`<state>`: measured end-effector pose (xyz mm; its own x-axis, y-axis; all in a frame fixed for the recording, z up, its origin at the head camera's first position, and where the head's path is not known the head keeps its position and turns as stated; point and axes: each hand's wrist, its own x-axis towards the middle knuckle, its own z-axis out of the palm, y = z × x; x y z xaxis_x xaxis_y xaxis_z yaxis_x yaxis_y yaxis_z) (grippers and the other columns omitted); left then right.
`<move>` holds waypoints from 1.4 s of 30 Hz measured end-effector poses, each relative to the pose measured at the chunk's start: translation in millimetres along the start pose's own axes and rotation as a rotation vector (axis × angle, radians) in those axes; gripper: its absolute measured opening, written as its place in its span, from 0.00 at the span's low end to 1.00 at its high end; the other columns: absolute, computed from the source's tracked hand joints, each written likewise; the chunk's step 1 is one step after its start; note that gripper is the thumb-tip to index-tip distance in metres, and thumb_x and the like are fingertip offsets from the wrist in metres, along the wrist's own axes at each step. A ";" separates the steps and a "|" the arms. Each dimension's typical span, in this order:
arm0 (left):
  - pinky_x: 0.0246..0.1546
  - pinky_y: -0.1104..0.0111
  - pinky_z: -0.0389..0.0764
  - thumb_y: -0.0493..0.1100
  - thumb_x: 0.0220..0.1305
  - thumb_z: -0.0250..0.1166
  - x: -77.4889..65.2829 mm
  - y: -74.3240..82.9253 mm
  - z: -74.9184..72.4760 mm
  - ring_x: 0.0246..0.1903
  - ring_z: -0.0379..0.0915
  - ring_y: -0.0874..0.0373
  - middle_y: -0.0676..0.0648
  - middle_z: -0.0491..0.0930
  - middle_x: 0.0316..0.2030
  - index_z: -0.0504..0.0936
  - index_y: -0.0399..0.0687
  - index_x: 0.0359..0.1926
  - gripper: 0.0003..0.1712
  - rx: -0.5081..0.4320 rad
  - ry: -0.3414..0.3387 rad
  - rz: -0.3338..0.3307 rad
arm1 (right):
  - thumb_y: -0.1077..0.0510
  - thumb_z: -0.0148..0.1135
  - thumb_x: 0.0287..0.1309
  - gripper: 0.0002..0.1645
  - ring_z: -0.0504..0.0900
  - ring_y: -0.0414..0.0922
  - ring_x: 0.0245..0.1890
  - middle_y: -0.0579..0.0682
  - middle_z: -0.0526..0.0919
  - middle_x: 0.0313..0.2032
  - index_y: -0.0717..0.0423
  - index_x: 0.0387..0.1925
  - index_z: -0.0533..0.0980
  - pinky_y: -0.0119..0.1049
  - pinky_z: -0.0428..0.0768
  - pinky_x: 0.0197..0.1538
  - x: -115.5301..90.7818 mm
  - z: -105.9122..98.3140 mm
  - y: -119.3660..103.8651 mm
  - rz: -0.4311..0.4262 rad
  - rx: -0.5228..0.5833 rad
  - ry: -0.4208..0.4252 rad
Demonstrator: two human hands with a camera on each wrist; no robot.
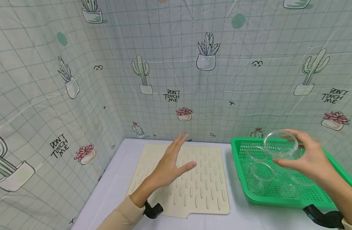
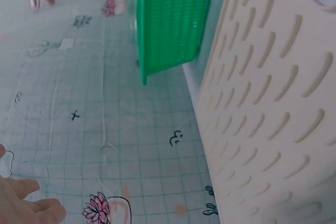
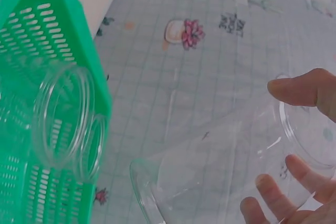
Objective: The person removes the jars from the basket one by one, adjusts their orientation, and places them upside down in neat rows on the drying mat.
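In the head view my right hand [image 1: 311,155] grips a clear cup [image 1: 280,143] above the green basket [image 1: 245,195], thumb on one side and fingers on the other. The right wrist view shows this cup [image 3: 210,171] tilted, its see-through wall between thumb and fingers. Several more clear cups [image 1: 262,174] stand in the basket below. My left hand [image 1: 170,166] hovers over the cream ribbed mat [image 1: 204,179], fingers extended, thumb apart, holding nothing. In the left wrist view only part of the left hand [image 2: 26,203] shows at the lower left corner.
A white table [image 1: 112,179] carries the mat on the left and the basket on the right. Behind and to the left hangs a grid-patterned curtain [image 1: 164,41] with cactus prints, close to the table's back edge. Black straps [image 1: 152,210] sit on both wrists.
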<state>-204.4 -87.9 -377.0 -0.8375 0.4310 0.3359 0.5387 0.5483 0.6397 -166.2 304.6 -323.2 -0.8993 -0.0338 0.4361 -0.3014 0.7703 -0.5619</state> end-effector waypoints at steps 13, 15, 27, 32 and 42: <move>0.59 0.42 0.55 0.70 0.51 0.59 18.1 31.8 10.7 0.68 0.35 0.63 0.68 0.37 0.68 0.38 0.78 0.69 0.51 -0.140 -0.023 0.006 | 0.62 0.79 0.28 0.52 0.60 0.61 0.50 0.61 0.65 0.53 0.54 0.61 0.66 0.62 0.56 0.40 12.7 40.8 -40.0 -0.088 0.037 -0.020; 0.59 0.43 0.56 0.70 0.51 0.60 20.6 35.8 12.4 0.68 0.36 0.63 0.67 0.38 0.68 0.38 0.77 0.69 0.51 -0.165 -0.024 0.014 | 0.64 0.78 0.27 0.51 0.60 0.61 0.50 0.61 0.66 0.51 0.54 0.60 0.66 0.62 0.53 0.41 14.8 46.8 -44.8 -0.114 0.041 -0.010; 0.58 0.58 0.66 0.65 0.52 0.62 36.1 51.5 28.0 0.64 0.54 0.56 0.64 0.42 0.68 0.40 0.78 0.68 0.50 -0.297 -0.006 0.038 | 0.66 0.79 0.19 0.50 0.61 0.58 0.46 0.57 0.68 0.47 0.54 0.55 0.70 0.51 0.53 0.40 23.4 75.7 -68.2 -0.237 -0.015 0.044; 0.59 0.64 0.65 0.59 0.54 0.65 38.9 63.1 29.3 0.64 0.51 0.61 0.60 0.47 0.68 0.45 0.71 0.69 0.49 -0.382 0.019 0.023 | 0.64 0.79 0.16 0.51 0.61 0.56 0.43 0.56 0.69 0.45 0.53 0.54 0.71 0.50 0.52 0.39 26.4 86.1 -72.3 -0.286 -0.043 0.072; 0.56 0.65 0.69 0.48 0.57 0.66 39.2 88.0 25.7 0.59 0.59 0.61 0.54 0.59 0.64 0.58 0.49 0.68 0.41 -0.505 0.057 0.014 | 0.64 0.82 0.15 0.50 0.63 0.59 0.46 0.57 0.69 0.47 0.54 0.53 0.72 0.58 0.54 0.44 31.2 101.4 -85.4 -0.360 -0.141 0.156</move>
<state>-187.4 -4.4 -325.2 -0.8417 0.3880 0.3755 0.4507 0.1218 0.8843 -200.6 173.1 -332.8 -0.6819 -0.2283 0.6949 -0.5319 0.8069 -0.2569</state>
